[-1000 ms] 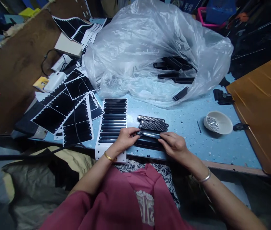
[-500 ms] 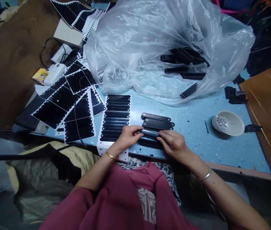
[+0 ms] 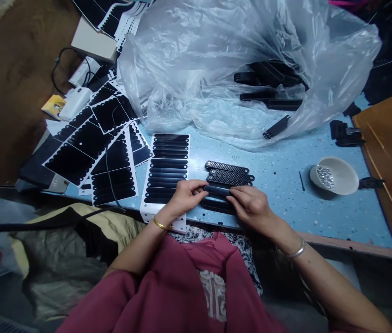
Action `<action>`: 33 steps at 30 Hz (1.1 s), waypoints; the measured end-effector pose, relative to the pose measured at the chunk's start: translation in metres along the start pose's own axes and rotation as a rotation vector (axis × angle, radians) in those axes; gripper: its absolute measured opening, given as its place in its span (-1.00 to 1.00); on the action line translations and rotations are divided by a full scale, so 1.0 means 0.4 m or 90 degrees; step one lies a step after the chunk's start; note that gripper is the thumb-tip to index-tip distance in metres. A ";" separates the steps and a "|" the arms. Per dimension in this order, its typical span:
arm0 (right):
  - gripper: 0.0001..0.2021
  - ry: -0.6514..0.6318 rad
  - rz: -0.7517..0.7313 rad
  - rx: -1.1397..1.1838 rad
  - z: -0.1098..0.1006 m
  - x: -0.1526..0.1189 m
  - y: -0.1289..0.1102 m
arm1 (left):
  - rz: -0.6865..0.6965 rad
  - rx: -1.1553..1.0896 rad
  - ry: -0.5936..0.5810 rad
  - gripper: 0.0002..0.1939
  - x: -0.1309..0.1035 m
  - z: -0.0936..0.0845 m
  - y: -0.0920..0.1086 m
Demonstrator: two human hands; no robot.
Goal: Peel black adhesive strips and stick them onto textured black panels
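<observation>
A narrow black strip with rounded ends (image 3: 217, 190) is stretched between my two hands, just above the blue tabletop. My left hand (image 3: 186, 199) pinches its left end between thumb and fingertips, and my right hand (image 3: 249, 203) pinches the right end the same way. Close below the strip lies a smooth black bar (image 3: 217, 206), partly behind my right fingers. Beyond my fingertips are two black handle-like pieces with a textured surface, an upper one (image 3: 227, 167) and a lower one (image 3: 229, 176). Left of my left hand is a white sheet of black strips (image 3: 168, 169).
A large clear plastic bag (image 3: 189, 60) holding black parts (image 3: 268, 98) spreads across the back. More sticker sheets (image 3: 113, 159) pile up at the left. A white bowl of small metal pieces (image 3: 346, 178) stands at the right, beside a thin dark rod (image 3: 302, 181).
Both hands keep their pinch on the strip, which has tilted slightly and shows less glare. The camera view has shifted a little.
</observation>
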State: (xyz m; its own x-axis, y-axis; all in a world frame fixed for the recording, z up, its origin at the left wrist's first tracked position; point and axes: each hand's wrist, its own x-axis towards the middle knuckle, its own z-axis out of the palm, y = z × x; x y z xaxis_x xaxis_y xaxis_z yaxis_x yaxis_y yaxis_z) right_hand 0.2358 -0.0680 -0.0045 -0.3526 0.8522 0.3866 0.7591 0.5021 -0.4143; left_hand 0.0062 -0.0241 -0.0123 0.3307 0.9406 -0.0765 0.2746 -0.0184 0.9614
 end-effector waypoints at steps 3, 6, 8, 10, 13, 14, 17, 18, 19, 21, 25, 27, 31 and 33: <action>-0.83 0.007 -0.005 -0.008 0.001 0.001 -0.002 | 0.005 0.000 0.001 -0.76 0.001 -0.001 0.004; -0.83 0.001 -0.005 -0.004 -0.002 0.003 -0.003 | 0.007 0.007 0.011 -0.80 0.003 0.002 0.010; -0.83 -0.001 -0.008 0.008 -0.005 0.005 -0.002 | 0.000 -0.013 0.014 -0.80 0.004 0.006 0.012; -0.82 0.006 -0.013 0.033 -0.009 0.006 0.002 | -0.008 -0.032 0.012 -0.80 0.005 0.010 0.011; -0.81 0.025 -0.016 0.076 -0.012 0.002 0.009 | -0.008 -0.026 0.016 -0.81 0.005 0.014 0.004; -0.81 0.028 -0.013 0.087 -0.012 0.001 0.011 | -0.007 -0.022 0.018 -0.81 0.005 0.015 0.000; -0.81 0.034 0.004 0.109 -0.011 -0.005 0.018 | -0.002 -0.018 0.028 -0.80 0.006 0.016 -0.008; -0.81 0.036 0.010 0.117 -0.010 -0.007 0.019 | 0.000 -0.018 0.027 -0.80 0.007 0.016 -0.010; -0.81 0.036 0.015 0.124 -0.009 -0.008 0.021 | 0.000 -0.019 0.025 -0.80 0.007 0.016 -0.011; -0.81 0.030 0.026 0.139 -0.009 -0.010 0.023 | -0.003 -0.027 0.019 -0.79 0.008 0.016 -0.012; -0.80 0.007 0.038 0.158 -0.009 -0.014 0.028 | -0.012 -0.041 0.019 -0.79 0.009 0.016 -0.010; -0.79 0.006 0.033 0.160 -0.006 -0.016 0.029 | -0.015 -0.044 0.020 -0.79 0.009 0.015 -0.009; -0.76 0.008 0.016 0.152 -0.004 -0.019 0.031 | -0.010 -0.038 0.018 -0.80 0.010 0.014 -0.005; -0.76 0.015 0.026 0.143 -0.014 -0.025 0.034 | 0.003 -0.028 0.019 -0.81 0.011 0.014 -0.001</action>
State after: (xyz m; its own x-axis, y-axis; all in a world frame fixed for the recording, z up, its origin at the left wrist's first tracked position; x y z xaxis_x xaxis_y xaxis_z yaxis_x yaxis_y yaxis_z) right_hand 0.2528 -0.0705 -0.0092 -0.3093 0.8700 0.3839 0.6310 0.4898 -0.6016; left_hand 0.0125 -0.0218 -0.0146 0.3043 0.9504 -0.0646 0.2334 -0.0086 0.9723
